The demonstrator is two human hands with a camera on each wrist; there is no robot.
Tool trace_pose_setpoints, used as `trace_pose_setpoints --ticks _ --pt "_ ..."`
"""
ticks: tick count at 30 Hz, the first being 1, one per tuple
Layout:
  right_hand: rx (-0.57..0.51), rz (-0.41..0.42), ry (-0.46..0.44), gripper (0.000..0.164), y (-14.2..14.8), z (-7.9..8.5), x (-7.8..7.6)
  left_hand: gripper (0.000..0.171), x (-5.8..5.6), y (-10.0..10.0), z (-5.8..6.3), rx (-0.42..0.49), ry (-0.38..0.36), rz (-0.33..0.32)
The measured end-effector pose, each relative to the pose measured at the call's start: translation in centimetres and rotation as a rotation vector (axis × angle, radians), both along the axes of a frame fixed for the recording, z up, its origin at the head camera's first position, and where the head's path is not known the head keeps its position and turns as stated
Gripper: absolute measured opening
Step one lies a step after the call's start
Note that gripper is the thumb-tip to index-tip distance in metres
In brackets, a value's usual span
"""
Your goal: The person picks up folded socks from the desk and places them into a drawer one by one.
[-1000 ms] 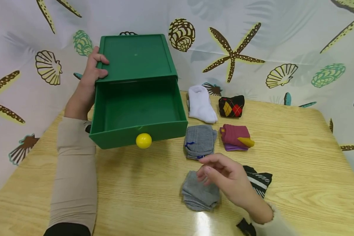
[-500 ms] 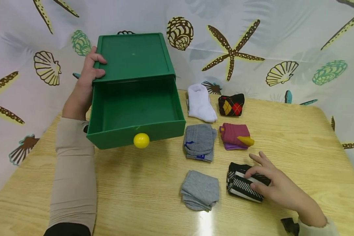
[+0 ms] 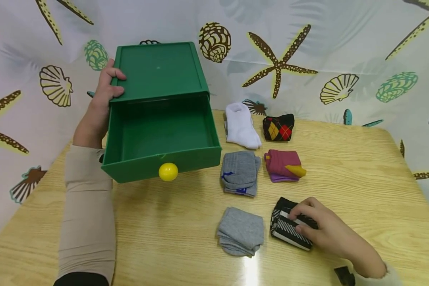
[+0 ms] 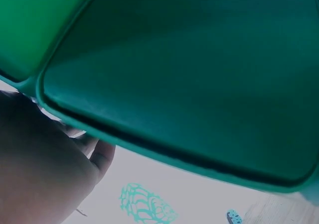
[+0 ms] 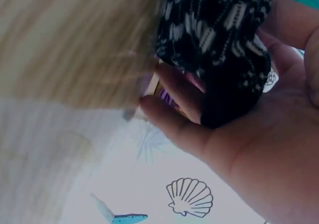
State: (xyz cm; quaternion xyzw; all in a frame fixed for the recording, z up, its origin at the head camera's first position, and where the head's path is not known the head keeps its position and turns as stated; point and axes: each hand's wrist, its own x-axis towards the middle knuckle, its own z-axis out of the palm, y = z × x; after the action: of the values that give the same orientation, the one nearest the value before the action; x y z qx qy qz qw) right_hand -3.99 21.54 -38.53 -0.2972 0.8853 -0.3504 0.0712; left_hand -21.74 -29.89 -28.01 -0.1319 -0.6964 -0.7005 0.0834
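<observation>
My left hand (image 3: 105, 87) grips the left side of a green plastic drawer box (image 3: 161, 71), fingertips over its top edge. The left wrist view shows the box's green wall (image 4: 179, 94) close up, with fingers behind its rim. Its drawer (image 3: 164, 131) is pulled out, with a bare inside and a yellow ball knob (image 3: 168, 172) in front. My right hand (image 3: 329, 228) pinches a folded pair of black-and-white patterned socks (image 3: 289, 228) at its right side. In the right wrist view the patterned socks (image 5: 214, 35) sit between thumb and fingers.
Folded grey socks (image 3: 240, 231) lie left of the right hand. Behind them are grey socks with blue marks (image 3: 240, 171), white socks (image 3: 241, 125), argyle socks (image 3: 279, 128) and maroon socks (image 3: 284, 163). A seashell-print cloth (image 3: 271, 43) hangs behind the wooden table (image 3: 361, 174).
My right hand has moved from over the plain grey socks rightward to the black-and-white socks, and its fingers have closed on them. The left hand keeps its hold on the box.
</observation>
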Motion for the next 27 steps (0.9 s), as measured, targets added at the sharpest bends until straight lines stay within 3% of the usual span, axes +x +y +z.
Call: trace_pose_setpoints --ticks 8,13,18,22,27 --pt "-0.11 -0.03 0.037 0.033 -0.7 0.3 0.0 0.02 0.1 -0.3 -0.1 -0.018 -0.001 0.024" --pt "-0.125 -0.078 0.071 0.033 -0.9 0.8 0.0 0.019 -0.1 -0.2 0.0 -0.015 -0.01 0.016" --pt "-0.172 -0.063 0.131 0.035 -1.4 1.5 -0.5 0.02 -0.2 -0.2 0.0 -0.01 -0.007 0.014" --pt "-0.207 -0.035 0.18 0.038 -1.9 2.6 -1.3 0.02 -0.4 -0.3 -0.1 -0.012 -0.008 0.009" --pt "-0.264 -0.031 0.168 0.036 -2.6 4.8 -2.3 0.019 -0.4 -0.5 -0.1 -0.015 -0.004 0.002"
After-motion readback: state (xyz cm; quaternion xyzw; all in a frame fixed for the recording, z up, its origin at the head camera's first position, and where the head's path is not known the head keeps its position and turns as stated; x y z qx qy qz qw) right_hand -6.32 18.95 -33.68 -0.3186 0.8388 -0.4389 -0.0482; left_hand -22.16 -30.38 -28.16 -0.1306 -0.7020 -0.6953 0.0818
